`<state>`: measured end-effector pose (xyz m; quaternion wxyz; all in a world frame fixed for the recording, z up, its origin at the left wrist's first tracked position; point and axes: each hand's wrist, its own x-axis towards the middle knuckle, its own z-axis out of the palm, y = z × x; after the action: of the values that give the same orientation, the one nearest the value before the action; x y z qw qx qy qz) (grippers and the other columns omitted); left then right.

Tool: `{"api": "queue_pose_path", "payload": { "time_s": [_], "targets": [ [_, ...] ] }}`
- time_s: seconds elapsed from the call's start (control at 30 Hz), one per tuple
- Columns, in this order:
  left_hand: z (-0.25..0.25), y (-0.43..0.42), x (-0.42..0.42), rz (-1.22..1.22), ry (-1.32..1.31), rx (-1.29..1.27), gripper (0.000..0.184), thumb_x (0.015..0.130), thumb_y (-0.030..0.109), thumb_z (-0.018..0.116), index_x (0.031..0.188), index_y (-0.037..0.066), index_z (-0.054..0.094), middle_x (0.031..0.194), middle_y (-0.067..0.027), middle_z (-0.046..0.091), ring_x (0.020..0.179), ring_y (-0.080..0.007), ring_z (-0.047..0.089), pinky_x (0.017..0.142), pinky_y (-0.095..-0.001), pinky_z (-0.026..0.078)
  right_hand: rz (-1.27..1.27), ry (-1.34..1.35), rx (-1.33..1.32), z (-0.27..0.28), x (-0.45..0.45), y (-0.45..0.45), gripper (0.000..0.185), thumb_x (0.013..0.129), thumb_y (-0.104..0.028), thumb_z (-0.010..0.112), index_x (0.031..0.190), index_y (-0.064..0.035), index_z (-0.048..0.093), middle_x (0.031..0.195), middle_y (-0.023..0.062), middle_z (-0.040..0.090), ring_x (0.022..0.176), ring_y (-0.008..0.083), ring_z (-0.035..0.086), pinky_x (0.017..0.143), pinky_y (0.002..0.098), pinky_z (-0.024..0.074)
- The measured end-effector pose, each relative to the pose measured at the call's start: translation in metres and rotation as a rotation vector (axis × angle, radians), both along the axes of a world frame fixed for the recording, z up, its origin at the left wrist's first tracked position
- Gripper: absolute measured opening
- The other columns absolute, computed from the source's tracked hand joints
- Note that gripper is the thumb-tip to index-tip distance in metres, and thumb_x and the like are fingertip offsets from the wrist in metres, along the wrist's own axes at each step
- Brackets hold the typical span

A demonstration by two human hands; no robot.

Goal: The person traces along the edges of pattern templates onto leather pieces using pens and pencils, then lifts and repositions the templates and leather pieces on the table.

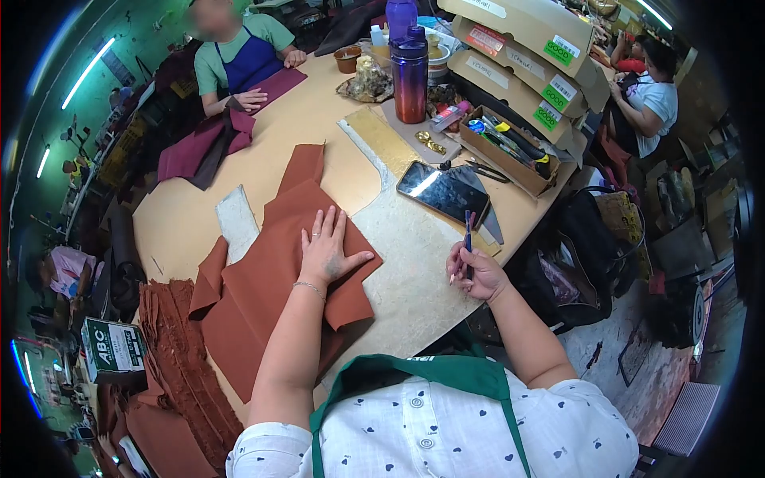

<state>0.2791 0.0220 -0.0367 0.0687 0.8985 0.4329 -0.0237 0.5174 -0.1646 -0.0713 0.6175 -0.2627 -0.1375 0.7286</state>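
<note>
My left hand (328, 248) lies with its fingers spread on a rust-brown piece of material (275, 275), which has folded edges and a narrow strip pointing away from me. Held upright in my right hand (476, 272) is a slim dark pen-like tool (468, 243), its fingers wrapped round it. That hand is over the right edge of a pale grey patterned sheet (414, 271), which lies partly under the brown material. Just beyond my right hand rests a phone (443, 191). A small pale piece (237, 221) sticks out to the left of the brown material.
A cardboard tray of tools (510, 151), a purple-orange bottle (409, 80) and stacked boxes (518, 60) stand at the back right. Across the table (183, 227), a person (243, 60) handles maroon material (199, 151). Brown scraps (183, 350) lie at the left edge.
</note>
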Motion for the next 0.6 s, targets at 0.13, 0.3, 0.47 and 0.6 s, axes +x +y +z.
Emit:
{"api": "queue_pose_path", "payload": {
  "time_s": [0.13, 0.3, 0.47, 0.6],
  "targets": [
    [-0.002, -0.009, 0.001, -0.027, -0.026, 0.029, 0.103, 0.060, 0.072, 0.054, 0.137, 0.011, 0.022, 0.144, -0.0078, 0.016, 0.133, -0.0266, 0.011, 0.101, -0.0560, 0.014, -0.008, -0.004, -0.004, 0.000, 0.000, 0.000, 0.018, 0.085, -0.026, 0.055, 0.089, -0.0080, 0.051, 0.075, 0.0097, 0.059, 0.056, 0.0106, 0.052, 0.041, 0.0192, 0.0332],
    [-0.003, -0.015, 0.001, -0.033, -0.036, 0.015, 0.103, 0.060, 0.072, 0.053, 0.137, 0.011, 0.022, 0.144, -0.0084, 0.015, 0.133, -0.0268, 0.010, 0.102, -0.0559, 0.013, -0.020, -0.027, -0.025, 0.000, -0.001, 0.000, 0.018, 0.085, -0.026, 0.055, 0.089, -0.0082, 0.051, 0.075, 0.0093, 0.058, 0.057, 0.0105, 0.052, 0.041, 0.0194, 0.0334],
    [0.000, -0.027, 0.003, -0.039, -0.036, 0.003, 0.104, 0.061, 0.073, 0.053, 0.137, 0.010, 0.021, 0.144, -0.0088, 0.013, 0.133, -0.0276, 0.008, 0.102, -0.0560, 0.012, -0.013, -0.026, -0.008, -0.001, 0.000, 0.000, 0.019, 0.085, -0.026, 0.055, 0.089, -0.0083, 0.051, 0.075, 0.0088, 0.059, 0.057, 0.0103, 0.052, 0.041, 0.0193, 0.0334],
    [0.001, -0.038, 0.006, -0.056, -0.038, -0.005, 0.104, 0.060, 0.073, 0.052, 0.137, 0.009, 0.021, 0.144, -0.0092, 0.013, 0.133, -0.0283, 0.007, 0.102, -0.0561, 0.012, -0.007, -0.023, -0.017, 0.000, 0.000, 0.000, 0.019, 0.085, -0.027, 0.055, 0.089, -0.0083, 0.051, 0.076, 0.0082, 0.059, 0.057, 0.0101, 0.053, 0.041, 0.0194, 0.0336]
  ]
}}
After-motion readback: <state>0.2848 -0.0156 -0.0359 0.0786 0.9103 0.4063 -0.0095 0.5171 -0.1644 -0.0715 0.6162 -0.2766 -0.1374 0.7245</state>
